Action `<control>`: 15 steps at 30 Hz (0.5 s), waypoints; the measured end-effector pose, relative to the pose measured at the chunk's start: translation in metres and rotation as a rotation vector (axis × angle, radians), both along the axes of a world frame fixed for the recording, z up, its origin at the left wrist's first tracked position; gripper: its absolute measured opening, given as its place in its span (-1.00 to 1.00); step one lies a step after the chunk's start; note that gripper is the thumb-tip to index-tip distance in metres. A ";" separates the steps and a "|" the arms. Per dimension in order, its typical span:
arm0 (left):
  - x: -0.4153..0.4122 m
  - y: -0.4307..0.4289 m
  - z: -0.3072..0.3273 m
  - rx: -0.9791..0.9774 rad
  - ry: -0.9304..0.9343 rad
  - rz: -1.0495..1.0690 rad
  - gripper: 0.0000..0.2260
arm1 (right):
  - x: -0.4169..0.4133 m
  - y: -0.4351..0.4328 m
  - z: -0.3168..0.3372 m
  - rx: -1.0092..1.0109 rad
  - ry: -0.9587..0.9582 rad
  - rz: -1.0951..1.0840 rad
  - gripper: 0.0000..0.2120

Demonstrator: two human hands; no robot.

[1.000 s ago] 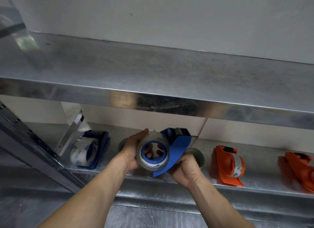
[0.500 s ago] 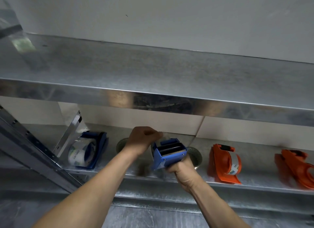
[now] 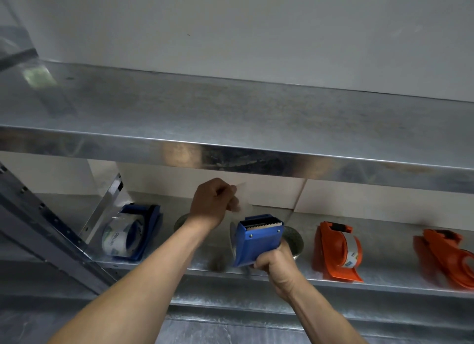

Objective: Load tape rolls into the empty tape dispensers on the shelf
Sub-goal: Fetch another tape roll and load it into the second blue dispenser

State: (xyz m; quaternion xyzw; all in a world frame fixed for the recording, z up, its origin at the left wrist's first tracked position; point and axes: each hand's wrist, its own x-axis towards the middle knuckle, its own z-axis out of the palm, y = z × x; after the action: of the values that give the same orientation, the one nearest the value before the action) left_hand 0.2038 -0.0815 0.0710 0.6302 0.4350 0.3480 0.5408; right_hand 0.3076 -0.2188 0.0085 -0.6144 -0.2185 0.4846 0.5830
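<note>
My right hand [image 3: 275,263] grips a blue tape dispenser [image 3: 257,239] from below, its toothed blade facing me, above the front of the lower shelf [image 3: 282,278]. The tape roll in it shows only as a thin edge on its left. My left hand [image 3: 215,202] is raised above and left of the dispenser and pinches the clear tape end [image 3: 242,202], pulled up from the blade. A second blue dispenser [image 3: 133,234] with a roll lies at the left. An orange dispenser [image 3: 336,251] holding a roll stands at the right, and another orange dispenser [image 3: 446,260] lies at the far right.
The upper metal shelf [image 3: 230,123] overhangs the hands closely. A slanted steel upright [image 3: 38,230] and brace run down the left. Two round dark objects [image 3: 293,238] sit on the lower shelf behind the hands. White wall panels back the shelf.
The dispenser turned from side-on, roll facing me, to blade facing me. My left hand left the roll, rose and drew the tape end upward. My right hand keeps its grip.
</note>
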 end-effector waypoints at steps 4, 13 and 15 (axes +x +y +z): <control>-0.003 -0.008 -0.008 -0.066 -0.005 -0.032 -0.82 | 0.000 -0.006 -0.008 -0.048 0.024 0.009 -0.47; -0.007 -0.010 -0.004 -0.117 -0.044 -0.072 -0.82 | -0.002 -0.001 -0.007 -0.085 0.047 -0.011 -0.41; -0.008 -0.010 -0.003 -0.114 -0.046 -0.075 -0.81 | -0.003 0.000 -0.005 -0.082 0.058 -0.015 -0.49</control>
State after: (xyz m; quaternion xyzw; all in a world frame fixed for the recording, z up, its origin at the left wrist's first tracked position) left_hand 0.1958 -0.0916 0.0677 0.6061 0.4176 0.3163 0.5985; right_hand 0.3044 -0.2191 0.0032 -0.6250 -0.1770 0.5064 0.5671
